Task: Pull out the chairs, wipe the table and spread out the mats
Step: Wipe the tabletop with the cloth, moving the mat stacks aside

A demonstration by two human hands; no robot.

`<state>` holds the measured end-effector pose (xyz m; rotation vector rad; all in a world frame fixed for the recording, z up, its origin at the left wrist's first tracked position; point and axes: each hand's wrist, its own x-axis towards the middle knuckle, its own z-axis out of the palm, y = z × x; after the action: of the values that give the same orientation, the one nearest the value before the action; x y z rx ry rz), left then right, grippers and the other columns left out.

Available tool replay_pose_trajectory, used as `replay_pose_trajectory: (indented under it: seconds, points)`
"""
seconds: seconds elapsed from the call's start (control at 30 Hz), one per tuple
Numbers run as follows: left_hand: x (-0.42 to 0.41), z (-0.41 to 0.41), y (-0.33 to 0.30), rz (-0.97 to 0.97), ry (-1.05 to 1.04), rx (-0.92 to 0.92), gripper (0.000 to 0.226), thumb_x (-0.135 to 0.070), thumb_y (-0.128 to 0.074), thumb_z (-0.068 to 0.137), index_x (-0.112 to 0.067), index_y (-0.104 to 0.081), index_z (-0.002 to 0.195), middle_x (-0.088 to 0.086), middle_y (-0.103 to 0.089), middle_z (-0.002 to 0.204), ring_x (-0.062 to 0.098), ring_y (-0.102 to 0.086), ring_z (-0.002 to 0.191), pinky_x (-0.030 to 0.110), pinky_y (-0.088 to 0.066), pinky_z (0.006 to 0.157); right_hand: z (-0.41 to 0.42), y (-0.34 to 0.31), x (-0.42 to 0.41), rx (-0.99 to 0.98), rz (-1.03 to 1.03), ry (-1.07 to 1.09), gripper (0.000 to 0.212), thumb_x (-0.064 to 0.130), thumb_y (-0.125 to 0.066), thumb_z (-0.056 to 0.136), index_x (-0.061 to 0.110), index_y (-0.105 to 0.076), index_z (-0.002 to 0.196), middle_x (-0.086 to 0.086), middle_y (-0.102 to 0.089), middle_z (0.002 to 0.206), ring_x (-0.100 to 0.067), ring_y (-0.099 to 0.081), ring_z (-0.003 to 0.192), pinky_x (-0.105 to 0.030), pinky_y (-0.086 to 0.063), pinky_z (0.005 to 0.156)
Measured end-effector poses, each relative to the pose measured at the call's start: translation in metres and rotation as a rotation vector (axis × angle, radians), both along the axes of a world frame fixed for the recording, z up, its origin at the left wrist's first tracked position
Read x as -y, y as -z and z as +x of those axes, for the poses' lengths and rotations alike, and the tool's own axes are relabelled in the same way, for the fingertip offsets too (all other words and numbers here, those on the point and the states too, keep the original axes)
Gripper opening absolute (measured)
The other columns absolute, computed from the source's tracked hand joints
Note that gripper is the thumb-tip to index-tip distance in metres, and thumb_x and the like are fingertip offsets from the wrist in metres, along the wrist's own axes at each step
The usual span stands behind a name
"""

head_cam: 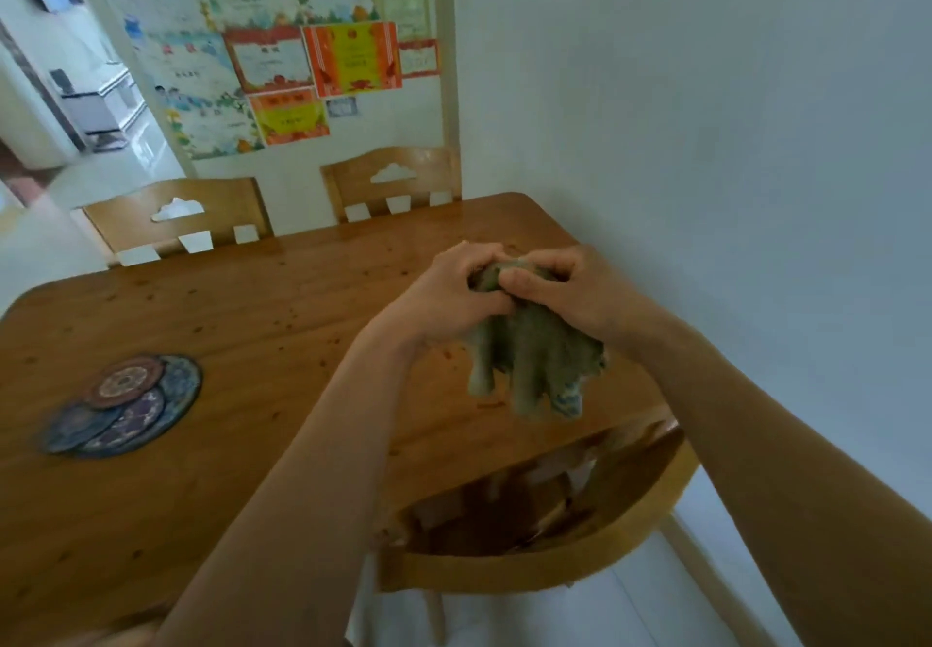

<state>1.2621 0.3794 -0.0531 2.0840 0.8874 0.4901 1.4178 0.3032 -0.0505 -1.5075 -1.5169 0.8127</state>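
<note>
- Both hands up over the table (262, 303): left hand (444, 293) & right hand (565, 288) pinch the top of a green cloth (534, 364), rest hangs limp, not touching wood.
- Step looks like bunching the cloth before wiping; better fold to a flat pad, then long overlapping strokes, w/ crumbs swept toward one edge.
- Cloth soft, rumpled; tabletop glossy knotty wood w/ small specks.
- Round patterned mats (126, 404) stacked, overlapping, near left side; shift before wiping there.
- Wooden chair (555, 520) just below hands, curved back.
</note>
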Motion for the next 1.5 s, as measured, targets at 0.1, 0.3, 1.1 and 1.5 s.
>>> replay_pose_trajectory:
  seconds: [0.1, 0.3, 1.1, 1.5]
  points:
    - [-0.029, 0.005, -0.003, 0.067, -0.176, -0.009, 0.013, -0.028, -0.074, 0.084, -0.024, -0.062, 0.089, -0.006, -0.064, 0.088, 0.009, -0.059, 0.08, 0.022, -0.043, 0.065, 0.018, 0.002, -0.035, 0.059, -0.005, -0.039, 0.011, 0.022, -0.075, 0.084, 0.03, -0.071, 0.091, 0.007, -0.071, 0.083, -0.007, -0.067, 0.079, -0.024, -0.053, 0.072]
    - [-0.061, -0.01, 0.015, 0.029, -0.34, 0.055, 0.021, -0.029, -0.08, 0.079, -0.02, -0.061, 0.083, -0.006, -0.065, 0.079, 0.005, -0.058, 0.069, 0.016, -0.046, 0.059, 0.021, 0.022, -0.089, 0.19, 0.026, 0.001, 0.005, 0.014, -0.065, 0.09, 0.019, -0.065, 0.089, 0.006, -0.061, 0.076, 0.0, -0.053, 0.061, -0.007, -0.04, 0.053]
    - [-0.072, -0.131, 0.144, -0.783, -0.585, 0.301, 0.018, -0.019, -0.05, 0.101, -0.005, -0.059, 0.108, 0.011, -0.068, 0.1, 0.025, -0.066, 0.093, 0.04, -0.054, 0.084, -0.063, 0.119, -0.151, -0.047, -0.562, -0.248, 0.016, 0.028, -0.073, 0.085, 0.014, -0.07, 0.094, 0.0, -0.073, 0.083, -0.01, -0.07, 0.068, -0.02, -0.053, 0.057]
    - [-0.075, -0.147, 0.216, -0.062, -0.881, -0.289, 0.053, -0.04, -0.046, 0.1, -0.026, -0.03, 0.149, -0.001, -0.025, 0.158, 0.022, -0.015, 0.147, 0.044, -0.023, 0.117, -0.106, 0.223, -0.151, 0.218, -0.421, 0.119, 0.034, 0.033, -0.054, 0.098, 0.018, -0.052, 0.128, 0.001, -0.056, 0.126, -0.017, -0.053, 0.108, -0.031, -0.042, 0.084]
